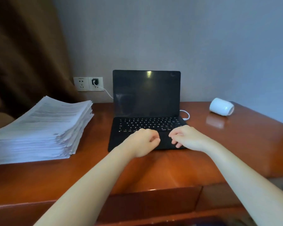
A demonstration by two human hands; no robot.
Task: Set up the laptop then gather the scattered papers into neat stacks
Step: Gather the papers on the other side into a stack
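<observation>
A black laptop (146,98) stands open at the middle of the wooden desk (153,167), its screen dark. A white cable (185,115) runs to its right side. My left hand (142,141) hovers over the palm rest left of the trackpad, fingers curled loosely and holding nothing. My right hand (185,137) sits just right of the trackpad, fingers also loosely curled with their tips near the laptop's front edge. A thick stack of printed papers (41,128) lies on the desk's left side, its edges slightly uneven.
A white mug (221,106) lies on its side at the desk's back right. Wall sockets (88,84) with a black charger plugged in sit behind the papers. A brown curtain (23,54) hangs at the left. A drawer front (153,204) runs below the desk's near edge.
</observation>
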